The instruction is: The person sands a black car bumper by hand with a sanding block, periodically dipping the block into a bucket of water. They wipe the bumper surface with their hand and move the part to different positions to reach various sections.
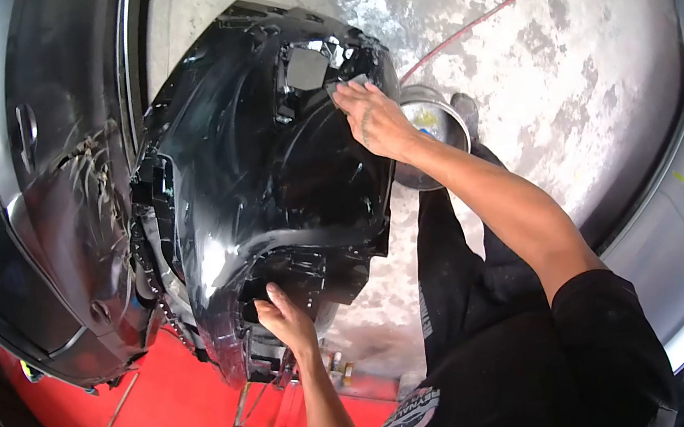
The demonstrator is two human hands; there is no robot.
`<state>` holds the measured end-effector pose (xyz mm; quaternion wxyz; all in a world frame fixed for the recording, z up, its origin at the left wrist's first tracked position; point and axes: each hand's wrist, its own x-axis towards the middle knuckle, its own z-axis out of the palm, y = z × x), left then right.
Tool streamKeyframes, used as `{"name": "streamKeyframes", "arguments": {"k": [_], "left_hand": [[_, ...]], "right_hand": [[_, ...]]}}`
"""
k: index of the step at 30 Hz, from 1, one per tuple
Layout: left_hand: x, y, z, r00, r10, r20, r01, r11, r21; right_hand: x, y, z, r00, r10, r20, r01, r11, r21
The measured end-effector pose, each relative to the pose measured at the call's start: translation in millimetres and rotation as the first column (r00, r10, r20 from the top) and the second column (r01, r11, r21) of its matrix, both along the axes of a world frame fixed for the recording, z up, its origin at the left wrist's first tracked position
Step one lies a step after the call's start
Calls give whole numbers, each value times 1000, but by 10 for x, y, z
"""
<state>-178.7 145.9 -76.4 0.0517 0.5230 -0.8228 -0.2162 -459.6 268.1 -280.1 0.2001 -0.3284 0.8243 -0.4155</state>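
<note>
Plainly, the bumper (255,142) lay at nine o'clock from my right hand (374,119), which held a pad (333,91); twelve from my left hand (285,318), grip unclear.

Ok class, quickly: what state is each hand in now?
Left hand: at the black panel, partly hidden; open or closed cannot be told.
Right hand: holding a grey pad against the panel.

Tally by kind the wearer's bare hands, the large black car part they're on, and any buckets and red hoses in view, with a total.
Bare hands: 2 (left hand, right hand)
Large black car part: 1
Bucket: 1
Red hose: 1
Total: 5
</note>
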Motion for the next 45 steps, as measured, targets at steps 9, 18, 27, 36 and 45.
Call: {"name": "streamKeyframes", "arguments": {"k": [9,18,27,36,45], "left_hand": [[19,9,-52,1000,6,8,-6,1000,-7],[-51,14,-78,999,7,-38,-7,1000,-4],[-121,33,-58,1000,25,-17,-26,1000,-8],[-22,16,-72,993,106,-49,-102,992,75],[27,9,-49,996,81,41,-83,995,49]], "right_hand": [[56,47,66,997,28,-69,-27,1000,10],[380,63,472,988,99,-116,-123,969,-213],[530,-66,651,993,122,-1,-116,939,-325],[972,260,985,996,83,9,-75,939,-336],[1085,496,1037,991,84,101,-47,943,-330]]}}
